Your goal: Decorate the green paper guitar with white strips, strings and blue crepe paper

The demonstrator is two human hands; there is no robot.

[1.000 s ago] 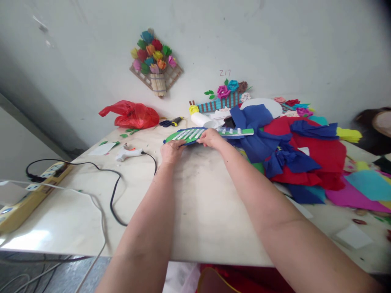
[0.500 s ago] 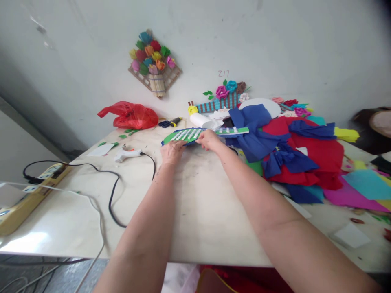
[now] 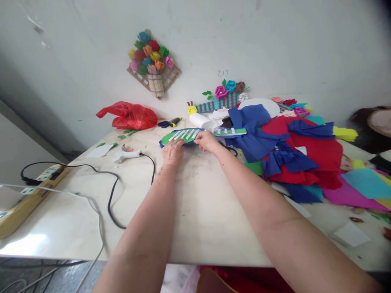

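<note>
"What's my hold?"

"My right hand (image 3: pixel 206 141) seems to pinch the near rim of the green board (image 3: pixel 167 140); my left hand (image 3: pixel 173 154) lies over its rounded end, and I can't tell whether the thumb grips beneath."

"And the board?"

"Towards the back edge of the bench (image 3: pixel 201 228), between the glue gun (image 3: pixel 128 154) and the red and blue pile (image 3: pixel 296 140)."

"Best technique?"

"I'd steady with the left, pinch the blue edging (image 3: pixel 161 144) (partly hidden from me) in small stretches, and keep pressure off the white strips (image 3: pixel 188 134)."
</note>
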